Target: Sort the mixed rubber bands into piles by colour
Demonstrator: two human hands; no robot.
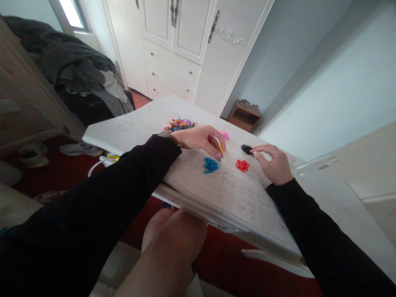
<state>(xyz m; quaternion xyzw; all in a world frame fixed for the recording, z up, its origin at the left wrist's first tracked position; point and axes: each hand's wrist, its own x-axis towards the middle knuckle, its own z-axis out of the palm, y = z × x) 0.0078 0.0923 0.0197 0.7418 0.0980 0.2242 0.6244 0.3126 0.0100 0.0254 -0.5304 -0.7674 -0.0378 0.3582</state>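
Observation:
Small rubber bands lie sorted by colour on the white table. My left hand (202, 139) is bent over them, fingers curled in a pinch, with a bit of blue band showing at the fingertips. Just below it sits the blue pile (210, 165). Yellow bands (222, 148) show beside its fingers, and pink ones (224, 135) lie behind it. My right hand (272, 163) has thumb and fingertips pinched together at the edge of the black pile (246, 149); what they hold is too small to make out. Between the hands is the red pile (242, 166).
A mixed, many-coloured heap (179, 124) lies behind my left wrist. A clear plastic bag (317, 165) is on the table right of my right hand. The white table (123, 128) stands before a white wardrobe (173, 53). My bare leg is under the near edge.

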